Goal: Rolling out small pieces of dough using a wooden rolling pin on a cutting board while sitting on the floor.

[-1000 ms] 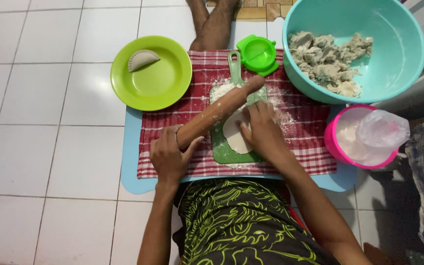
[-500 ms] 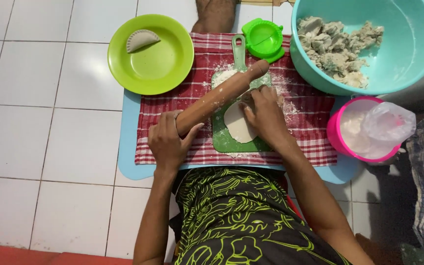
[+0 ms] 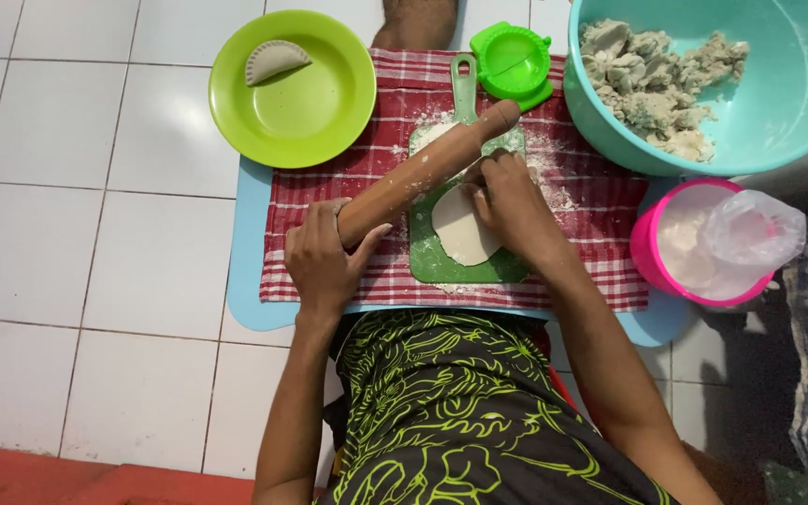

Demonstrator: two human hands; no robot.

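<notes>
Left hand (image 3: 322, 259) grips rolling pin (image 3: 427, 172); green plate (image 3: 315, 103), teal bowl (image 3: 787, 103) flank it.

left hand (image 3: 323, 259) gripping, right hand (image 3: 507, 192) pressing

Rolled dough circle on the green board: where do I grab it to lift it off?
Take the dough circle by its near edge, the free one. It lies flat and thin on the green board, so probably peel it up from below; the right hand and the rolling pin crowd the far side.
</notes>
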